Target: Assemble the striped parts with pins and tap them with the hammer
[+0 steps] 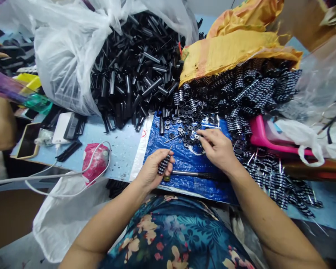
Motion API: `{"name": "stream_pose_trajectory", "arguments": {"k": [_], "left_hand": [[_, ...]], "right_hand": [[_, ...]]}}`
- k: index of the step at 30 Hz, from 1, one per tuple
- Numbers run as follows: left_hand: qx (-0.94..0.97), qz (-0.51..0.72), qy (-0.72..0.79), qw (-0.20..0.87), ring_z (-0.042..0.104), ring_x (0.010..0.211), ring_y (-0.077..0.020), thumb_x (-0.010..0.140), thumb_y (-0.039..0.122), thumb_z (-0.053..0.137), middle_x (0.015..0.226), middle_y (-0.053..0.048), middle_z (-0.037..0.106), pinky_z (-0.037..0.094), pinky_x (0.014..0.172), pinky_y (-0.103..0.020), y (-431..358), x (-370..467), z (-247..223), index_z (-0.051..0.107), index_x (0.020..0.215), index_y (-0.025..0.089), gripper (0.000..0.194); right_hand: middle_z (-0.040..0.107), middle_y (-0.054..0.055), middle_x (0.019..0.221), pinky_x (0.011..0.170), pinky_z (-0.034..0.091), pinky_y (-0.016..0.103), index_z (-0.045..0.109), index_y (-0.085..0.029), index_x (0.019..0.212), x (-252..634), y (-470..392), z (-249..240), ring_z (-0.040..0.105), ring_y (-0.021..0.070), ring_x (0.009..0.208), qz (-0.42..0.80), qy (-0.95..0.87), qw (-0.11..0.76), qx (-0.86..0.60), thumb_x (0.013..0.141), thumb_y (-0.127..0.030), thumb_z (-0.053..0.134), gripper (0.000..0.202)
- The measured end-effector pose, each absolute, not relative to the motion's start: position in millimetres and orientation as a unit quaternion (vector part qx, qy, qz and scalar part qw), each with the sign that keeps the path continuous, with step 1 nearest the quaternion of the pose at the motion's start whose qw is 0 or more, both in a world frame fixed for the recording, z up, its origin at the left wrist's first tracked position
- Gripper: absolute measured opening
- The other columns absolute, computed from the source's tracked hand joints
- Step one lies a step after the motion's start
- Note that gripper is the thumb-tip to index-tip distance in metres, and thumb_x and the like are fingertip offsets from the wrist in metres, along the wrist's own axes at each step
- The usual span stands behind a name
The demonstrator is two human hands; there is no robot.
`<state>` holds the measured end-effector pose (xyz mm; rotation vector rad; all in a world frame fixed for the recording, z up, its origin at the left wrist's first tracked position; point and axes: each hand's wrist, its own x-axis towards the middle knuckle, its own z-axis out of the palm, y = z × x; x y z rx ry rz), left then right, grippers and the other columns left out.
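My left hand [156, 166] is closed around a black-and-white patterned roller [164, 164] with a thin metal pin sticking up from its top. My right hand [217, 147] reaches into small round black discs [189, 123] on the blue plastic sheet [154, 144]; its thumb and forefinger are pinched at a disc, and what they hold is too small to make out. Another patterned piece with a pin [172, 139] lies between my hands. Below them, a metal rod with a dark handle [190, 173] rests on the sheet.
Black tubes [145, 82] spill from a clear bag [64, 56]. Patterned rollers [257, 89] pile out of a yellow sack [229, 52]. Right, a pink basket [260, 136]; left, a pink bundle [95, 160], white cable, phone [28, 140] and another person's arm [0, 123].
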<state>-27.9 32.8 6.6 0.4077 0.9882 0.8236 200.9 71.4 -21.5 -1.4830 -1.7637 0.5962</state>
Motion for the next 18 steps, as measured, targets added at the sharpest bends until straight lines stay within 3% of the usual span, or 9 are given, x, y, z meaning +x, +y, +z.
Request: {"name": "stream_pose_trajectory", "arguments": {"k": [3,6,12,18], "left_hand": [[0.277,0.327,0.430,0.794,0.046,0.041,-0.0047,0.082,0.051,0.071,0.069,0.000,0.064,0.027,0.038,-0.017,30.7,-19.1,4.3,0.066,0.100,0.015,0.041],[0.355,0.318,0.422,0.771,0.041,0.042,-0.0028,0.083,0.052,0.071,0.064,0.002,0.060,0.025,0.041,-0.017,27.0,-7.5,5.7,0.066,0.089,0.014,0.039],[0.388,0.329,0.425,0.749,0.043,0.044,-0.0036,0.083,0.051,0.070,0.065,0.002,0.060,0.028,0.043,-0.019,20.0,-6.0,8.6,0.066,0.086,0.015,0.036],[0.368,0.338,0.437,0.748,0.042,0.044,-0.0032,0.081,0.051,0.072,0.063,0.002,0.059,0.027,0.042,-0.018,12.6,-8.0,3.5,0.065,0.085,0.014,0.038]], "right_hand": [[0.070,0.003,0.085,0.070,0.058,0.035,0.066,-0.025,0.103,184.2,43.0,-21.0,0.068,0.0183,0.073,0.488,-0.484,0.473,-0.551,0.092,-0.049,0.062,0.027],[0.074,0.003,0.088,0.075,0.060,0.037,0.062,-0.027,0.104,164.8,19.9,-20.8,0.072,0.0199,0.079,0.629,-0.340,0.487,-0.502,0.091,-0.055,0.062,0.032],[0.077,0.005,0.101,0.089,0.059,0.043,0.067,-0.028,0.112,154.6,3.7,-16.5,0.073,0.0225,0.092,0.678,-0.295,0.491,-0.460,0.087,-0.053,0.067,0.035],[0.076,0.007,0.105,0.083,0.061,0.043,0.066,-0.028,0.108,154.2,-1.4,-20.7,0.072,0.0233,0.092,0.675,-0.317,0.491,-0.451,0.085,-0.054,0.070,0.035]]}}
